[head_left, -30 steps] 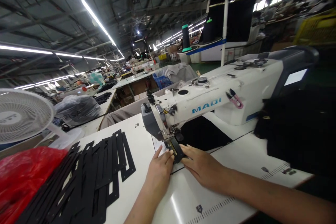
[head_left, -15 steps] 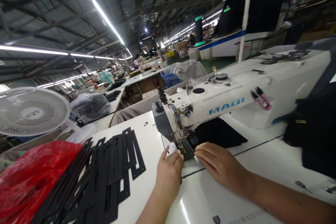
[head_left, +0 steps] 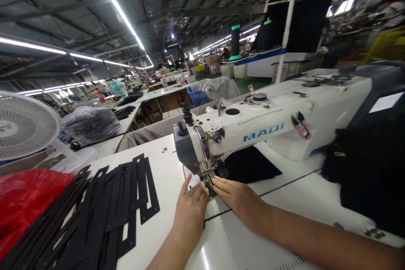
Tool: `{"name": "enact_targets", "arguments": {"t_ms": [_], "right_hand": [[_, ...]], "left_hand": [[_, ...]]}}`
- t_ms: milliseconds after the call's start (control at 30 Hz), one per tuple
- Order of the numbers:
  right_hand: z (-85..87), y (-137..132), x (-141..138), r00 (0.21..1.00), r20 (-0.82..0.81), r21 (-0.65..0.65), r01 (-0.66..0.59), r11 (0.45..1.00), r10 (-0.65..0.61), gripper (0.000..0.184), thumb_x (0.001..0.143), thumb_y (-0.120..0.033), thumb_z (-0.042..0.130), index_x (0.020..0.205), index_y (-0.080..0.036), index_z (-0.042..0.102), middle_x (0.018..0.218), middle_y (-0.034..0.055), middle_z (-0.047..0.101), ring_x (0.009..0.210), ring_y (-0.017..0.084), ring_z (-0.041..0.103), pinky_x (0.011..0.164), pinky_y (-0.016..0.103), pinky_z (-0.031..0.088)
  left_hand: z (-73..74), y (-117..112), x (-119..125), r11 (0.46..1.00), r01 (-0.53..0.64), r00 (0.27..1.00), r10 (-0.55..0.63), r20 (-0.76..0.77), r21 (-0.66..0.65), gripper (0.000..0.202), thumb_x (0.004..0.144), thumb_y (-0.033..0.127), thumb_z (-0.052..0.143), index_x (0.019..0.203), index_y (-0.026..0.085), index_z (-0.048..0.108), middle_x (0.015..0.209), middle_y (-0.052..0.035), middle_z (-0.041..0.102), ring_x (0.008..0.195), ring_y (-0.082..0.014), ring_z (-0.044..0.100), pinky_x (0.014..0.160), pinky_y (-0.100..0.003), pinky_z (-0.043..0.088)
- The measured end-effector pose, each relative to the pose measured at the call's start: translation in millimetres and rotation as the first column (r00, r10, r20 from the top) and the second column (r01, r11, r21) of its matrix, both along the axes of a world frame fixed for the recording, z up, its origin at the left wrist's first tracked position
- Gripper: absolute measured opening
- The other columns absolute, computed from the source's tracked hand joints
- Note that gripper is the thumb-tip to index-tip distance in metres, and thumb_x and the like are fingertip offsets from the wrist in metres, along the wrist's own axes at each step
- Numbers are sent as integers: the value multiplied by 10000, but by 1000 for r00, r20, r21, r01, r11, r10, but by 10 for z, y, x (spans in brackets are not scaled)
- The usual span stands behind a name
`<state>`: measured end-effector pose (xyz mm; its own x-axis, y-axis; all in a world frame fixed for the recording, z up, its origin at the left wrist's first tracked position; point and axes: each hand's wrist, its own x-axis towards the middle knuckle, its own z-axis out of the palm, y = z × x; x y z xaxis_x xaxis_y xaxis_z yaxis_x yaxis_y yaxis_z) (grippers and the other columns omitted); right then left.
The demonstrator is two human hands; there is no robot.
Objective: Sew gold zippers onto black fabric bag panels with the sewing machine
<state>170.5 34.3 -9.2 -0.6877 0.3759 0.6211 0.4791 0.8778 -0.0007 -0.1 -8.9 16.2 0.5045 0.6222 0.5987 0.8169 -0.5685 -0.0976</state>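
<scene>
A small dark piece with a yellowish strip lies at the needle area of a white sewing machine. My left hand holds its near left side, fingers bent close together at the tips. From the right, my right hand presses its joined fingertips on the piece's other edge, close to the presser foot. The hands and machine head partly hide it. Beside my left hand's fingers is a small white patch. Black fabric lies under the machine arm.
Black slotted strips are spread in a pile at left, beside a red plastic bag and a white fan. Pink-handled thread snips sit on the machine arm. Dark cloth is at right, and a thread cone stands behind.
The view has shifted, so the machine and strips appear further left. My right hand has come closer to my left, its fingertips now further over the small dark piece.
</scene>
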Motion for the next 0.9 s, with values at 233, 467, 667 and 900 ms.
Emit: {"name": "enact_targets", "arguments": {"t_ms": [233,467,667,900], "right_hand": [[117,92,-49,1000,-23,-113,-1,994,-2,344,869,8,327,960,-134,627,954,82,670,853,171,644,695,252,565],[152,118,-37,997,-56,-148,-57,987,49,386,860,9,304,993,-159,625,950,74,669,882,180,641,748,277,560],[165,118,-78,995,-87,-127,-66,990,56,392,844,24,270,927,-129,620,877,88,664,828,189,649,714,284,566],[223,85,-98,993,-103,-104,-68,992,57,409,840,21,247,896,-152,614,824,68,663,742,175,660,635,259,566]], "left_hand": [[-106,157,-44,999,-33,999,32,20,37,210,884,81,403,819,157,588,856,-62,707,865,-177,660,954,-421,453],[-138,161,-57,998,-67,998,67,15,-3,196,865,50,415,850,148,584,894,-74,706,907,-180,650,957,-412,445],[-181,194,-76,997,-76,997,77,20,-6,166,859,61,449,842,156,584,881,-64,708,879,-177,658,934,-410,456],[-281,225,-84,992,-129,990,128,65,2,175,849,40,484,819,179,584,897,-23,714,871,-155,663,912,-381,472]]}}
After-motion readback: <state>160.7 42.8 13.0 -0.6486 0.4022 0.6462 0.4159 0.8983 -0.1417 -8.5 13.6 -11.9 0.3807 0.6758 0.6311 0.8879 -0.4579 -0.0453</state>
